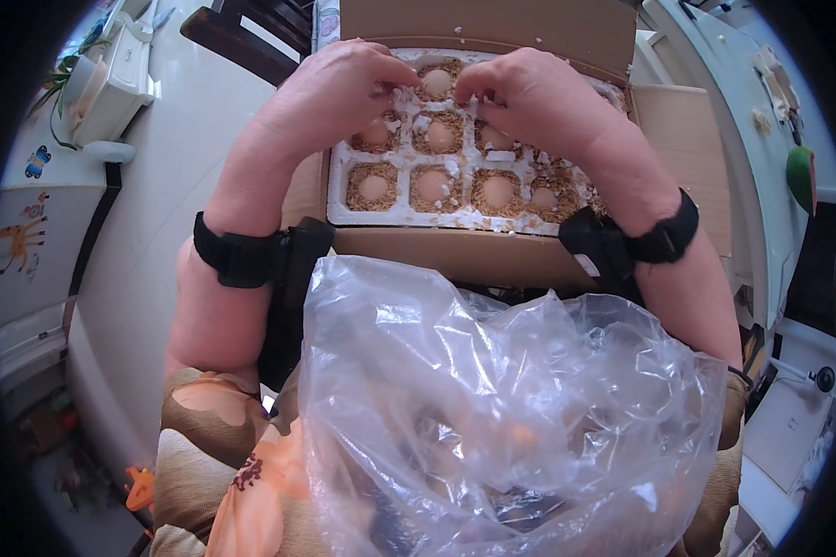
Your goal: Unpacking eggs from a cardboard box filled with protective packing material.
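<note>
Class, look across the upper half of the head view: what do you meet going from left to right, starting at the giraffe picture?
Giraffe picture → left hand → farthest egg → right hand → cardboard flap → green melon-shaped thing.

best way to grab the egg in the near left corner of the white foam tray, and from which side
From straight above, probably: the egg sits in its own compartment of the white foam tray, ringed by brown filling, with only its rounded top showing. Pinch opposite sides of that dome lightly, working slightly into the filling.
</note>
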Demonstrator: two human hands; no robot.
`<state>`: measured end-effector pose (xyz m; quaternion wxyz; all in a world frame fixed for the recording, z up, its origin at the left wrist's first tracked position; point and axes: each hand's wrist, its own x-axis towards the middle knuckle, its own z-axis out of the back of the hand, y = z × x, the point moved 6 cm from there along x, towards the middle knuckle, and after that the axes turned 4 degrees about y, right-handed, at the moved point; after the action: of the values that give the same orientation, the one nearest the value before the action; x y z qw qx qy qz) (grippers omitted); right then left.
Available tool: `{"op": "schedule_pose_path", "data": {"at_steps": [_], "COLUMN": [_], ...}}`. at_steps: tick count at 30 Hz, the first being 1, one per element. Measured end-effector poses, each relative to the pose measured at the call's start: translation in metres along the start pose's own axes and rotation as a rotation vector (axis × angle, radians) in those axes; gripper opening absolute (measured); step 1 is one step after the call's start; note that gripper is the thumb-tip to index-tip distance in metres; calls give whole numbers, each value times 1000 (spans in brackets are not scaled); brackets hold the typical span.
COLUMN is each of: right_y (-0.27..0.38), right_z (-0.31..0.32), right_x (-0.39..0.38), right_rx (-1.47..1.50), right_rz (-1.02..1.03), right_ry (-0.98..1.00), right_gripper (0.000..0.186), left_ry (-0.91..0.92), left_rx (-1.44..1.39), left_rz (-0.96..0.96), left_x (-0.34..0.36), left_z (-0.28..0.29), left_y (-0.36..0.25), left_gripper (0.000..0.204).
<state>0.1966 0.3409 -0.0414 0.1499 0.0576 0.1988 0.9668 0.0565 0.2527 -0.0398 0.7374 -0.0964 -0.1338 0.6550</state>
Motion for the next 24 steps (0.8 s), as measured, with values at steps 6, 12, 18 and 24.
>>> {"op": "schedule_pose_path", "data": {"at_steps": [6,12,18,24], "right_y": [5,14,5,-1], "right_z": [-7,-11,-13,-2], "right_x": [3,8,15,9], "right_rx": [-203,-265,-189,-43], "right_rz": [120,158,159,9], "right_ry": [58,46,-5,159], "right_gripper": [25,21,20,33], "left_ry": [-10,36,29,90], "left_rx": [16,87,131,201], "left_rz": [13,17,2,-63], "left_x": [-2,4,1,11], "left_z": [1,-8,-9,-13], "left_y": [-5,-6,-11,-12], "left_gripper": [27,26,29,34]}}
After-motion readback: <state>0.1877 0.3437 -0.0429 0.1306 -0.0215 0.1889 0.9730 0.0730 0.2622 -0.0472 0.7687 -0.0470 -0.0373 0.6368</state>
